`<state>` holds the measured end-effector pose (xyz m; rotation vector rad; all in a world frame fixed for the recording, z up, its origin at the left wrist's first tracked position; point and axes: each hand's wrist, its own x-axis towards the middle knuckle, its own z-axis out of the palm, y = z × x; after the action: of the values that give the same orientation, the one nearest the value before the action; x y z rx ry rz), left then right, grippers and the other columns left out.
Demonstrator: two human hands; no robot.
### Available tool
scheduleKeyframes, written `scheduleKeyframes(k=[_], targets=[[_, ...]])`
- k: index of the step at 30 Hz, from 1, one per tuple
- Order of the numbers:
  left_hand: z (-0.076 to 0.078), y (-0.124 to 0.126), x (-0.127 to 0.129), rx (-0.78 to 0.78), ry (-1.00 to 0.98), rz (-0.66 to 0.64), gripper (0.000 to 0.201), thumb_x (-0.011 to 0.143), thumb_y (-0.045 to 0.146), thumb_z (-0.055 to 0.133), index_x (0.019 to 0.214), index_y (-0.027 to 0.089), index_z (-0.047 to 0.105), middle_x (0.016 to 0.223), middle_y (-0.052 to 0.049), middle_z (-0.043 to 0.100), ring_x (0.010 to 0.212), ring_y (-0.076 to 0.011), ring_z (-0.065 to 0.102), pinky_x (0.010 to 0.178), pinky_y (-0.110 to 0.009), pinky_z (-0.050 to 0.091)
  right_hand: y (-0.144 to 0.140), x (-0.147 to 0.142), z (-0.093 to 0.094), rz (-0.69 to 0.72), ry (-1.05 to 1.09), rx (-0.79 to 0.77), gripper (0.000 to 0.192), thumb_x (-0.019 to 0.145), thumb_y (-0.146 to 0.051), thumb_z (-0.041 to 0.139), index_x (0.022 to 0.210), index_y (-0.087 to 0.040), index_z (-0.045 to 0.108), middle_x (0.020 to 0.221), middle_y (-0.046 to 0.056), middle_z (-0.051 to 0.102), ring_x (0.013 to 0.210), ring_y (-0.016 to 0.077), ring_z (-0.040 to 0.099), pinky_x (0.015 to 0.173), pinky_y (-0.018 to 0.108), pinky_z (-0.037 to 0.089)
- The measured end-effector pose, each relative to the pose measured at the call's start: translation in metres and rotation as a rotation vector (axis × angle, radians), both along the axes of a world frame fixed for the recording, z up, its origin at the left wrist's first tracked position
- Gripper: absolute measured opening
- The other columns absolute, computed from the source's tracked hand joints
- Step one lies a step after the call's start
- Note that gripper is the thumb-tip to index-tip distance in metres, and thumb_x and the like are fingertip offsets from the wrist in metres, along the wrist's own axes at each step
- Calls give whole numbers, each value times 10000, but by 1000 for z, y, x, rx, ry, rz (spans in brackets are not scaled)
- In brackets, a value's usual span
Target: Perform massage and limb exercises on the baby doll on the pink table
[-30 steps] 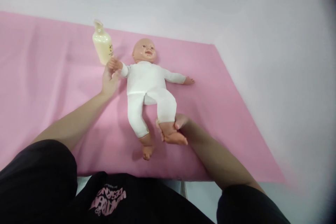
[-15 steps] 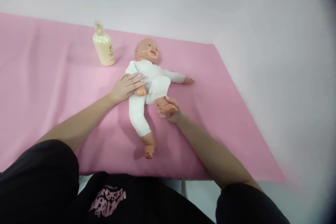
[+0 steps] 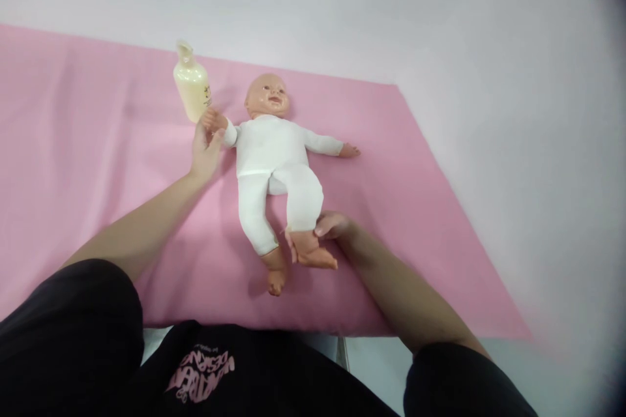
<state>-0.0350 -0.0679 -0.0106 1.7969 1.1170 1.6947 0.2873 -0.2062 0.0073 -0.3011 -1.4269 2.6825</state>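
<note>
A baby doll (image 3: 276, 169) in a white bodysuit lies face up on a pink mat (image 3: 88, 163). Its head points away from the person and its feet toward them, so its long axis runs roughly straight out from the person's chest, tilted a little to the left at the head end.

The person's left hand (image 3: 205, 150) reaches out to the doll's raised arm on that side. The fingers are curled loosely around the doll's small hand and wrist, holding it up and outward beside the shoulder. The right hand (image 3: 332, 228) is nearer the person, at the doll's foot on the right side. Its fingers and thumb are closed around the ankle, with the foot sticking out below the grip. The doll's other leg lies straight and free, and its other arm rests stretched out on the mat.

A cream-coloured lotion bottle (image 3: 192, 83) stands upright on the mat, just beyond the left hand and beside the doll's head. Its cap is on, and what it holds cannot be seen.
</note>
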Motion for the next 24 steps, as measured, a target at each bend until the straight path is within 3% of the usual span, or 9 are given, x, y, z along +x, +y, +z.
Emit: scheduleKeyframes(k=[2,4,7,9,11,14,16,19,24], targets=[[-8,10,-9,-75,-65,10,722,968,784,420,1546,360,331,1635,-77,402,1487,-281,447,1137,-494,480,0,-2,2,183,-12,20,580,716,-509,778,1105,-106,630,1002,178,767,801,246,723,477,238,473],[-15,18,-17,-155,-30,-16,681,1024,766,220,1580,375,256,1694,-50,303,1508,-259,412,1066,-500,515,1,-4,5,297,-33,42,575,750,-493,779,1139,-100,620,1020,189,762,789,246,721,451,236,460],[-20,24,-22,-265,-45,-38,749,1038,694,-60,1553,319,332,1692,-37,325,1491,-227,433,1022,-500,508,4,-4,10,331,-81,80,526,812,-482,768,1139,-96,621,986,164,759,742,213,707,501,243,512],[-21,24,-21,-314,-176,-17,746,1042,696,-51,1532,310,358,1665,-40,388,1426,-207,510,1001,-482,512,6,-4,13,340,-91,114,504,823,-470,784,1123,-98,622,958,140,756,730,192,698,528,234,528],[-19,22,-19,-323,-275,-10,646,1061,704,62,1573,349,233,1672,-55,378,1354,-209,572,974,-483,537,8,-5,14,378,-70,143,523,784,-446,841,1115,-109,617,940,118,754,771,195,711,564,230,540],[-13,12,-11,-231,-205,-26,624,1064,700,190,1596,419,25,1719,-51,259,1400,-254,525,988,-522,559,10,-4,13,397,-6,144,574,728,-463,894,1102,-118,629,942,114,760,857,221,739,696,278,578],[-7,1,-3,-99,-84,-39,649,1051,711,257,1602,420,76,1719,-35,253,1494,-271,421,1075,-535,522,9,-1,11,321,19,101,596,733,-542,870,1082,-109,656,960,136,766,857,228,742,737,305,588],[3,-19,10,113,76,-77,665,1019,718,378,1582,381,272,1615,-68,441,1509,-284,422,1207,-541,417,7,5,6,113,43,12,641,705,-652,836,1012,-112,680,915,126,766,768,198,729,674,274,582],[17,-35,20,236,478,-306,575,1034,641,414,1506,324,496,1538,-126,543,1516,-318,423,1252,-566,339,10,8,-6,-317,131,-1,614,784,-729,716,943,-139,651,721,41,705,588,112,624,560,204,515]])
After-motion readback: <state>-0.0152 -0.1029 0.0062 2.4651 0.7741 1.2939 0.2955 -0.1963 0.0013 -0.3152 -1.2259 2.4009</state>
